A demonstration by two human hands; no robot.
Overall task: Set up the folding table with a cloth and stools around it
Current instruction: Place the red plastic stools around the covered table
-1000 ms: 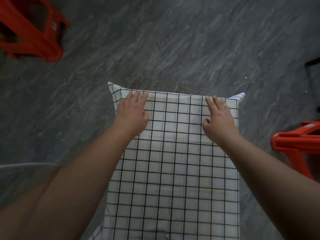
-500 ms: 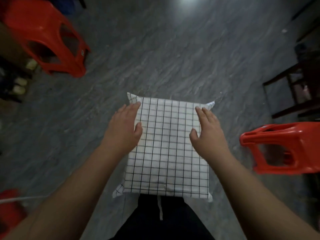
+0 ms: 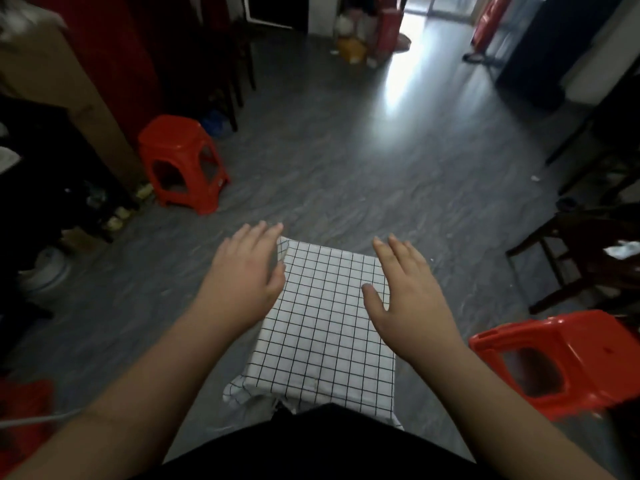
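On the grey floor [image 3: 346,174] past the table's far left corner stands a red stool [image 3: 181,164], upright and well apart from the table. A second red stool [image 3: 568,362] lies tipped on its side near the table's right edge. Dark wooden chairs [image 3: 588,251] stand farther off on the right, and a big brown box [image 3: 65,84] leans up on the left. Half a second ago the view looked more steeply down; now it takes in more of the room, and both hands have slid a little nearer the far edge. The small table wears a white cloth [image 3: 322,327] with black squares, pulled flat over the top and hanging at the near corners. The left hand [image 3: 242,275] is at the far left corner and the right hand [image 3: 405,282] along the right edge, both spread wide with straight fingers, holding nothing.
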